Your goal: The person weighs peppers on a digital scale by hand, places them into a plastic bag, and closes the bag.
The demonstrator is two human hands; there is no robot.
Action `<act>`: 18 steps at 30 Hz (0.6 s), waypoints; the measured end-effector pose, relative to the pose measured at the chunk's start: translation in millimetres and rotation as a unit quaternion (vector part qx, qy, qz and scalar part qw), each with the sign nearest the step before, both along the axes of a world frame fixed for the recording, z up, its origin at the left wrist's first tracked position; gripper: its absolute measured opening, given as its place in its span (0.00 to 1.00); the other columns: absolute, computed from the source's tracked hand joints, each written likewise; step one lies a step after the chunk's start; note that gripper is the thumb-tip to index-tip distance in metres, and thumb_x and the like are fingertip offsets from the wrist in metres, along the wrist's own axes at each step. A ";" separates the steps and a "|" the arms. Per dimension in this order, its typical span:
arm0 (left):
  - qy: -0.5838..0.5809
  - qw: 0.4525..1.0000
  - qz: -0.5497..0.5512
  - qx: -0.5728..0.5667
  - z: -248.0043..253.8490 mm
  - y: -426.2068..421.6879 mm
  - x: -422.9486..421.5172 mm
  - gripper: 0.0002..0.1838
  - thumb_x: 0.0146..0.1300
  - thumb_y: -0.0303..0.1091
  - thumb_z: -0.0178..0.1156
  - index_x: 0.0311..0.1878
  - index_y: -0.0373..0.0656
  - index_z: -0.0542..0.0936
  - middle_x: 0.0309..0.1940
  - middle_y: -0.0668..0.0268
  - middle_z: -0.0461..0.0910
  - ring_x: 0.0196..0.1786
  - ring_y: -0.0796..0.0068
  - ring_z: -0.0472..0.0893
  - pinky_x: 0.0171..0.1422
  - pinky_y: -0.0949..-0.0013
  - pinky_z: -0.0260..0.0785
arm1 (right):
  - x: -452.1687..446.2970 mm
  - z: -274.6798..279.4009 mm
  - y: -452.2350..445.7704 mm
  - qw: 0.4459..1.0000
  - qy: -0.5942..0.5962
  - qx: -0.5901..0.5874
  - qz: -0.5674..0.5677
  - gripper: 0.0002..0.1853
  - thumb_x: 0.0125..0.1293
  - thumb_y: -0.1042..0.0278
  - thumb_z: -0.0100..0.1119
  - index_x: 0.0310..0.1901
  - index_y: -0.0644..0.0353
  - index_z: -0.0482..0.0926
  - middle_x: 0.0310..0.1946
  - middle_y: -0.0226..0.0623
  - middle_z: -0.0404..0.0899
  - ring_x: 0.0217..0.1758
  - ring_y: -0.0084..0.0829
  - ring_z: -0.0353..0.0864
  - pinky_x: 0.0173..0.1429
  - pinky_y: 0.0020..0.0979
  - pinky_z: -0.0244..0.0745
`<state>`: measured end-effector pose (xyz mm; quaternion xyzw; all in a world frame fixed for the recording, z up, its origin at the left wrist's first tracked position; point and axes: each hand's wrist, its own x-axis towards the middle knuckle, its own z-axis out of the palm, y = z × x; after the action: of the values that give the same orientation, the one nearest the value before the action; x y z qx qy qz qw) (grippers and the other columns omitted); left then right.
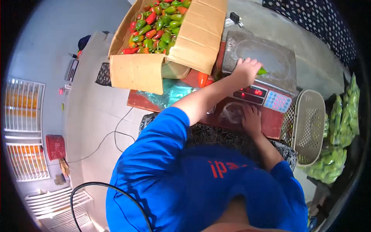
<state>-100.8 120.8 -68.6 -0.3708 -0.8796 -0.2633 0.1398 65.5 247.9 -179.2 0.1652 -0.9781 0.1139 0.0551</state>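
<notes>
My left hand [247, 72] reaches across the digital weighing scale, its fingers closed around a green chili pepper [262, 71]. Just below it is the scale's grey metal pan [276, 54]. Red digits glow on the scale's display [253, 92], beside a keypad [277, 101]. My right hand [252, 119] rests, fingers apart, on the red board in front of the display. By its fingertips lies a crumpled clear plastic bag [232, 113]. A cardboard box [199, 33] of red and green peppers [158, 27] stands to the left of the scale.
Red peppers [202, 79] lie beside the box, near a teal plastic bag [174, 94]. On the right stand a beige perforated basket [310, 123] and bags of green vegetables [342, 127]. A cable [115, 133] runs over the floor at left, where a red crate [55, 147] stands.
</notes>
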 end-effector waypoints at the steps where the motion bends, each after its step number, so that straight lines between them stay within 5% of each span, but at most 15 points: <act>1: 0.017 1.000 0.005 -0.020 -7.3 5.4 -8.3 0.21 0.52 0.30 0.58 0.52 0.48 0.74 0.44 0.63 0.75 0.49 0.61 0.74 0.51 0.57 0.61 | -1.8 0.7 -0.7 1.000 -0.005 -0.003 -0.002 0.25 0.55 0.65 0.55 0.57 0.56 0.72 0.62 0.34 0.67 0.61 0.39 0.64 0.60 0.44 0.61; 6: 0.031 0.999 -0.018 -0.023 -10.2 16.1 -22.9 0.26 0.50 0.31 0.61 0.56 0.49 0.73 0.45 0.64 0.73 0.52 0.63 0.73 0.52 0.55 0.60 | -5.5 10.6 -8.1 0.999 -0.010 -0.047 -0.004 0.26 0.53 0.65 0.56 0.57 0.56 0.71 0.62 0.34 0.66 0.62 0.41 0.63 0.61 0.43 0.59; 10: 0.148 0.988 -0.011 0.029 55.7 -5.0 -30.9 0.29 0.46 0.36 0.64 0.56 0.46 0.72 0.49 0.60 0.73 0.54 0.60 0.73 0.56 0.55 0.63 | -8.3 5.4 -0.8 0.997 -0.058 -0.043 -0.011 0.26 0.53 0.66 0.57 0.56 0.58 0.72 0.63 0.35 0.66 0.63 0.42 0.61 0.63 0.44 0.58; 12: 0.088 0.994 0.002 -0.067 115.1 -27.9 -58.1 0.26 0.47 0.37 0.62 0.54 0.45 0.74 0.48 0.56 0.75 0.52 0.55 0.74 0.54 0.54 0.68 | -6.5 3.1 -1.9 0.994 -0.095 -0.054 -0.020 0.26 0.52 0.67 0.56 0.56 0.59 0.72 0.63 0.36 0.65 0.63 0.42 0.61 0.63 0.44 0.57; 13: 0.209 0.978 -0.004 -0.007 119.5 -44.6 -90.7 0.25 0.48 0.38 0.61 0.52 0.44 0.75 0.43 0.53 0.78 0.48 0.52 0.77 0.50 0.53 0.71 | -4.6 -1.7 0.0 0.998 -0.060 -0.035 -0.002 0.26 0.52 0.67 0.56 0.57 0.61 0.72 0.63 0.37 0.66 0.63 0.42 0.61 0.63 0.44 0.57; 14: 0.102 0.994 0.014 0.040 147.0 -61.8 -101.2 0.19 0.51 0.35 0.60 0.48 0.41 0.78 0.45 0.55 0.80 0.49 0.58 0.79 0.55 0.55 0.69 | -3.3 -2.2 0.0 0.998 -0.054 -0.036 -0.001 0.27 0.52 0.67 0.56 0.57 0.61 0.72 0.63 0.37 0.66 0.63 0.42 0.61 0.63 0.44 0.57; 15: 0.030 0.992 0.119 -0.029 176.8 -82.2 -112.3 0.22 0.56 0.34 0.57 0.56 0.40 0.75 0.57 0.45 0.72 0.59 0.59 0.74 0.62 0.57 0.65 | -3.6 0.2 -0.9 0.998 -0.044 -0.038 0.001 0.27 0.52 0.66 0.56 0.57 0.61 0.72 0.62 0.37 0.66 0.63 0.42 0.62 0.63 0.44 0.57; 16: 0.062 0.982 0.170 0.046 195.9 -97.6 -114.7 0.16 0.57 0.35 0.57 0.47 0.38 0.78 0.41 0.48 0.80 0.46 0.55 0.80 0.52 0.57 0.71 | -4.9 1.4 -0.9 0.999 -0.033 -0.039 0.002 0.27 0.52 0.66 0.56 0.57 0.61 0.72 0.62 0.37 0.66 0.63 0.42 0.62 0.63 0.44 0.57; 18: -0.031 0.962 0.175 0.206 179.7 -146.5 -168.4 0.16 0.57 0.36 0.57 0.45 0.37 0.78 0.38 0.49 0.81 0.45 0.53 0.80 0.50 0.58 0.72 | -5.8 -3.7 -0.7 0.999 -0.029 -0.046 -0.004 0.27 0.52 0.66 0.55 0.57 0.61 0.72 0.61 0.38 0.68 0.62 0.43 0.62 0.62 0.45 0.58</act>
<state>-269.1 -25.8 111.1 -0.1655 -0.8617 -0.4213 0.2295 59.7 247.2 -182.9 0.1553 -0.9736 0.1634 0.0352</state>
